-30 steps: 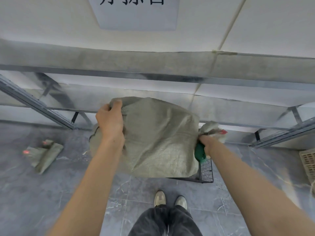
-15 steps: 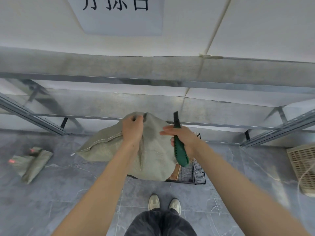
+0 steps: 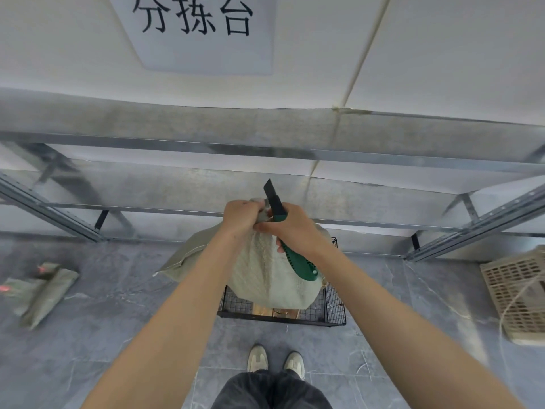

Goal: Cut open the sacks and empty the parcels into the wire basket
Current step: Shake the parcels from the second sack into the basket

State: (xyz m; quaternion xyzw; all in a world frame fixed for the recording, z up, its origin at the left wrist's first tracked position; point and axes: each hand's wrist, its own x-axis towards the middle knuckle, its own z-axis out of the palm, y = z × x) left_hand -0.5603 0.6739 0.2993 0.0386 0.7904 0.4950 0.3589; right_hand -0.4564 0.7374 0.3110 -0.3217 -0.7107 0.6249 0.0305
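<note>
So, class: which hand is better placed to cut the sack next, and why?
Right. The right hand grips the knife, blade out and pointing up beside the bunched top of the sack. The left hand grips that top, holding the sack over the basket.

Parcel sorting depot. Sign on the white surface reads 分拣台 (sorting table). Galvanised steel frame under it, bare grey tile floor. Woven sack and knife above a wire basket holding brown parcels. Folded sacks on the floor at left, plastic crate at right.
</note>
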